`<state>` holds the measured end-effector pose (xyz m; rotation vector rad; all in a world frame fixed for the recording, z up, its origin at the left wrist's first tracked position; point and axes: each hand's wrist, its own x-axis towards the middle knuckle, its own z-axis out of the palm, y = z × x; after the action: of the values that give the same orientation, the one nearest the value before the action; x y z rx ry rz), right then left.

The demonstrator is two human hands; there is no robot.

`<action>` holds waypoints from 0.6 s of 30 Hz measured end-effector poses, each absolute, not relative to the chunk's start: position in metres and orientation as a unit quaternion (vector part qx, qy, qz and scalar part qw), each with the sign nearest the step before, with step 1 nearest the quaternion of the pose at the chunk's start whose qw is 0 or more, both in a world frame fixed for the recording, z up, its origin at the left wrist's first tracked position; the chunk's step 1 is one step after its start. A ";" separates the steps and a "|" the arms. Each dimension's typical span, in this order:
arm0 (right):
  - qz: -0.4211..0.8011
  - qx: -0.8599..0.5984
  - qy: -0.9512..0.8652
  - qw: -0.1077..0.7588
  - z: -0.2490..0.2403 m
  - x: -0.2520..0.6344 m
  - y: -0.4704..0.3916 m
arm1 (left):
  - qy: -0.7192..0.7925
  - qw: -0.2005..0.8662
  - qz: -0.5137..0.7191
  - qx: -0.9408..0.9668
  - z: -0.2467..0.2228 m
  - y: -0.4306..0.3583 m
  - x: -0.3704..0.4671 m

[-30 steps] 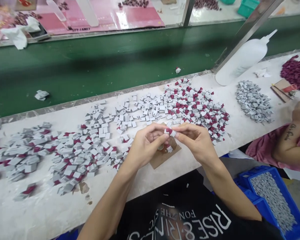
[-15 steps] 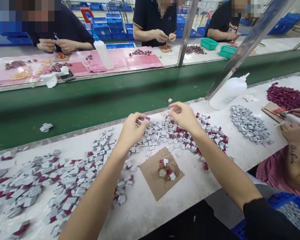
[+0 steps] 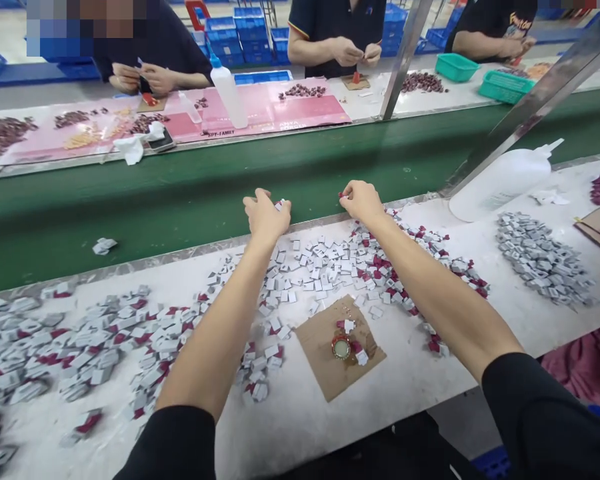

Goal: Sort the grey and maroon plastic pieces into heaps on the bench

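My left hand (image 3: 267, 215) is over the far edge of the white table, fingers bent, with a small maroon-and-white piece (image 3: 280, 205) at the thumb. To its right, my right hand (image 3: 364, 202) pinches a small maroon piece (image 3: 343, 196) above the green belt (image 3: 190, 203). Below both hands spreads a pile of small light-grey and maroon pieces (image 3: 325, 263). Nearer to me lies a brown cardboard square (image 3: 320, 360). On it stands a bottle cap (image 3: 341, 347) with pale contents, between two joined maroon-and-white pieces (image 3: 349, 326).
A white squeeze bottle (image 3: 500, 183) leans by a metal post (image 3: 510, 110) at right, near a grey heap (image 3: 543, 260). One grey clump (image 3: 104, 246) lies on the belt. Several co-workers sit across it, behind a pink mat (image 3: 270, 113) and green baskets (image 3: 505, 85).
Both hands have moved forward, toward and over the belt. The view has turned, so most things sit further right. The neighbour's hands at right are out of view.
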<state>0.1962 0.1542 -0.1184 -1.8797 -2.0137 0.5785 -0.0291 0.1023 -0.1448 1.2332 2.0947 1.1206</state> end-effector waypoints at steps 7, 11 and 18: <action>0.319 -0.424 -0.761 0.374 -0.096 0.205 0.029 | 0.487 0.525 0.435 0.545 -0.105 0.009 0.018; 0.468 -0.422 -0.659 0.410 -0.098 0.228 -0.023 | 0.456 0.557 0.428 0.546 -0.096 -0.033 0.024; 0.509 -0.447 -0.608 0.414 -0.112 0.241 -0.068 | 0.481 0.561 0.414 0.532 -0.113 -0.086 0.035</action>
<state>0.2413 -0.0682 -0.1116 -1.1232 -1.5273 1.2796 0.0354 -0.0856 -0.1126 1.2529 1.1334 0.9748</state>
